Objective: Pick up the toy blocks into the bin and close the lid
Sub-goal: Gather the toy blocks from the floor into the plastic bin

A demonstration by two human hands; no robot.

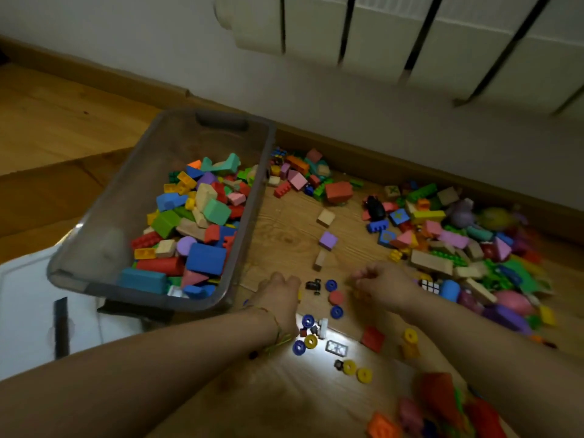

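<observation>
A grey translucent bin (104, 197) stands on the wooden floor at the left, about half full of coloured toy blocks (196, 229). More blocks lie in a big pile (461, 245) at the right and in a smaller heap (309, 178) by the skirting board. Small blue, yellow and red wheels (335, 311) are scattered between my hands. My left hand (279, 292) rests on the floor beside the bin's near corner, fingers curled down. My right hand (385, 284) hovers over the floor with fingers bunched; whether it holds a piece is not visible.
A white lid-like panel (28, 308) with a dark strip lies at the lower left, partly under the bin. A radiator (410, 36) hangs on the wall behind. Loose purple and wooden blocks (327, 240) lie mid-floor. Orange and red pieces (442, 403) sit near my right forearm.
</observation>
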